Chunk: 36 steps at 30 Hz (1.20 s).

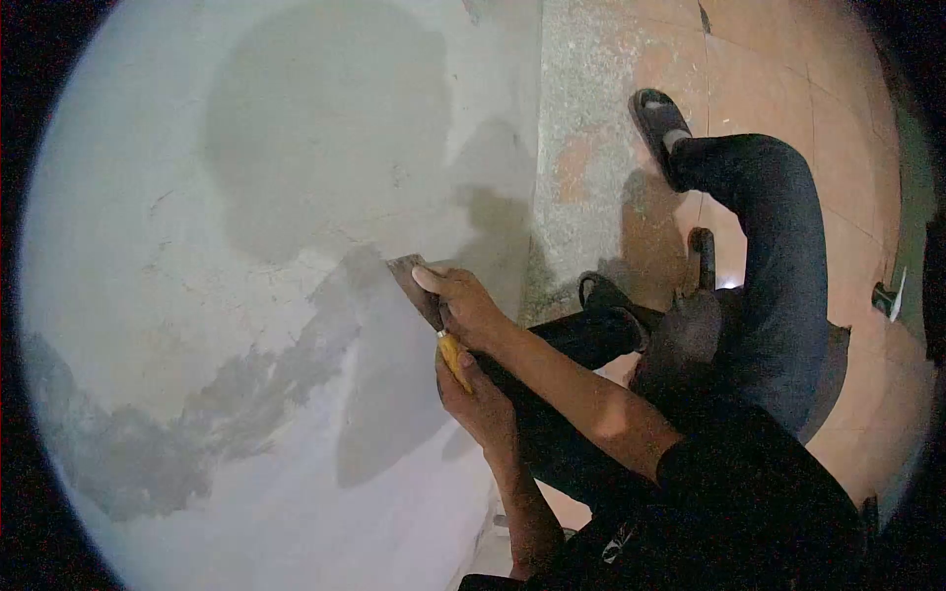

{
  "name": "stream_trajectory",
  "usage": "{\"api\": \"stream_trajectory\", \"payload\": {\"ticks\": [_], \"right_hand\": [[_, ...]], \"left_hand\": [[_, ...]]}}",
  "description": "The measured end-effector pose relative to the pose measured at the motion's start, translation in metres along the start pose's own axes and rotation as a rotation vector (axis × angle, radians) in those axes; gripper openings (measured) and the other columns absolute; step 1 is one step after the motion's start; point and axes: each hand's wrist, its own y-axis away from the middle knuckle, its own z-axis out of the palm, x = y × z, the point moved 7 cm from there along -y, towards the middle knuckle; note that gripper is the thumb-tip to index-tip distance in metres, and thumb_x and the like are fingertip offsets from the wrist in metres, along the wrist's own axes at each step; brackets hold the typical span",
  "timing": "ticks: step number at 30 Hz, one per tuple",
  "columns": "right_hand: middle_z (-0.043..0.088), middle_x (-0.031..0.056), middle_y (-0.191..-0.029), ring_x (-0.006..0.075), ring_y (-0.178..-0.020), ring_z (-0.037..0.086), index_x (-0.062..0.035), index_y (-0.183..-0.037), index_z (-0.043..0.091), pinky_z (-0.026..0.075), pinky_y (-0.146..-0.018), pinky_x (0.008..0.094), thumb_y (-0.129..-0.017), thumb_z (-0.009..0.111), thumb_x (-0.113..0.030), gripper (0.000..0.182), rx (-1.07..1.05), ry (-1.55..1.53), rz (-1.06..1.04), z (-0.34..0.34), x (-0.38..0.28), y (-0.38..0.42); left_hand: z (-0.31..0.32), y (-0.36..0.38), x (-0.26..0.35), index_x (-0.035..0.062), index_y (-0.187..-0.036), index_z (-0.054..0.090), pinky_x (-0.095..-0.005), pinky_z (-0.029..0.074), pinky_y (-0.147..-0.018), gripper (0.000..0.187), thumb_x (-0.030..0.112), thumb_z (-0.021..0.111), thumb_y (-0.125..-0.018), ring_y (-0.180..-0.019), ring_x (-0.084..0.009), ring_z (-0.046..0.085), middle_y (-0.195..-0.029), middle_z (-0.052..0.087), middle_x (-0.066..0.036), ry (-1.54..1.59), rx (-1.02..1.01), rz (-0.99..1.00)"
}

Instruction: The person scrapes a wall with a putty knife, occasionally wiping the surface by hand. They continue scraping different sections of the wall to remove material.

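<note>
The pale wall [128, 295] fills most of my view, with the tiled floor [759, 79] at its side and a speckled strip [591, 59] between them. My legs [778, 207] are bent over the floor, one sandal [655, 118] set near the strip. Across the wall runs a ragged darker grey band [236, 404]. On one side of it the surface looks smooth and whitish; on the other, small rough marks and faint cracks [158, 266] show. I judge the wall partway worked: the smooth part looks finished, the marked part does not, though I can't be sure from its look alone.

Both my hands are nearly closed, and the scraper [441, 338] is between them, in front of the wall beside the upper end of the band. My left hand [483, 409] is wrapped around the yellow handle [454, 362], thumb along it. My right hand [473, 310] is at the blade [412, 284], thumb on its flat face and fingers curled below. I can't tell whether the blade's edge touches the wall.
</note>
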Motion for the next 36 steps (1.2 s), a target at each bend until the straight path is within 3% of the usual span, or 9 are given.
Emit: {"api": "stream_trajectory", "payload": {"ticks": [1,12,14,15,21,24,28,30,36], "right_hand": [[0.057,0.0006,-0.082,0.0094,-0.072,0.051,0.0001,-0.096,0.06,0.041,-0.066,0.0235,-0.086,0.061,-0.032,0.034,0.022,0.041,0.021,-0.001,0.001,-0.001],[0.056,0.0014,-0.072,0.0094,-0.061,0.049,-0.0027,-0.088,0.062,0.04,-0.056,0.024,-0.085,0.061,-0.035,0.033,0.117,0.203,0.038,0.01,-0.003,0.004],[0.056,0.0017,-0.07,0.0097,-0.059,0.049,-0.0033,-0.086,0.062,0.039,-0.054,0.024,-0.085,0.061,-0.036,0.033,0.139,0.155,0.018,0.009,-0.004,0.002],[0.056,0.0014,-0.071,0.0095,-0.059,0.049,-0.0027,-0.088,0.062,0.039,-0.054,0.0239,-0.085,0.061,-0.037,0.034,0.098,0.165,0.019,0.01,-0.007,-0.003],[0.061,0.0057,-0.083,0.0118,-0.072,0.056,0.0024,-0.1,0.061,0.045,-0.068,0.025,-0.086,0.059,-0.035,0.04,0.057,0.181,-0.054,0.005,0.003,-0.013],[0.061,0.005,-0.085,0.0119,-0.074,0.056,0.0025,-0.101,0.061,0.045,-0.07,0.0251,-0.086,0.059,-0.032,0.037,0.077,0.201,0.061,0.012,-0.009,-0.008],[0.061,0.0059,-0.082,0.0143,-0.069,0.056,0.0018,-0.094,0.062,0.045,-0.064,0.0264,-0.085,0.06,-0.032,0.035,0.098,0.16,-0.001,0.015,-0.011,-0.008],[0.061,0.0053,-0.082,0.0136,-0.071,0.056,0.0013,-0.093,0.062,0.044,-0.066,0.0265,-0.084,0.061,-0.032,0.035,0.032,0.109,0.087,0.016,-0.007,-0.013],[0.06,0.0041,-0.08,0.0125,-0.071,0.055,0.0022,-0.089,0.063,0.044,-0.068,0.026,-0.087,0.056,-0.033,0.036,0.076,0.201,0.009,0.013,-0.01,-0.018]], "left_hand": [[0.001,-0.002,-0.003,-0.0084,-0.119,0.047,-0.0382,0.041,-0.085,0.044,0.029,0.042,-0.095,-0.096,-0.035,0.055,-0.106,0.057,-0.025,0.008,-0.016,-0.06],[0.002,0.001,-0.002,-0.0068,-0.114,0.049,-0.0384,0.042,-0.082,0.047,0.035,0.042,-0.095,-0.091,-0.035,0.055,-0.101,0.058,-0.023,0.056,0.068,-0.01],[0.004,-0.003,-0.007,-0.0067,-0.114,0.049,-0.0373,0.043,-0.08,0.046,0.035,0.044,-0.094,-0.09,-0.0321,0.056,-0.102,0.058,-0.022,0.132,0.009,-0.086],[0.002,-0.007,-0.01,-0.0048,-0.116,0.05,-0.0285,0.047,-0.067,0.048,0.038,0.048,-0.094,-0.077,-0.0161,0.057,-0.093,0.061,-0.011,0.036,0.07,-0.013],[0.006,-0.009,-0.002,-0.0041,-0.114,0.052,-0.0267,0.047,-0.066,0.047,0.039,0.047,-0.094,-0.077,-0.0145,0.056,-0.09,0.061,-0.01,0.136,0.082,-0.068],[0.006,-0.011,-0.01,-0.0046,-0.113,0.052,-0.027,0.047,-0.067,0.048,0.039,0.047,-0.094,-0.078,-0.0151,0.056,-0.092,0.061,-0.01,0.073,0.044,-0.026],[0.002,-0.009,0.005,-0.0041,-0.112,0.053,-0.0267,0.046,-0.065,0.046,0.038,0.047,-0.094,-0.076,-0.0149,0.056,-0.088,0.061,-0.011,0.094,0.118,-0.003],[0.01,-0.016,0.01,-0.0075,-0.113,0.049,-0.0314,0.046,-0.074,0.046,0.034,0.045,-0.095,-0.084,-0.0217,0.056,-0.096,0.059,-0.017,0.061,-0.024,-0.141],[0.003,-0.011,0.006,-0.0059,-0.116,0.049,-0.0257,0.045,-0.064,0.044,0.032,0.046,-0.095,-0.075,-0.0148,0.054,-0.091,0.06,-0.011,0.094,0.068,-0.069]]}}
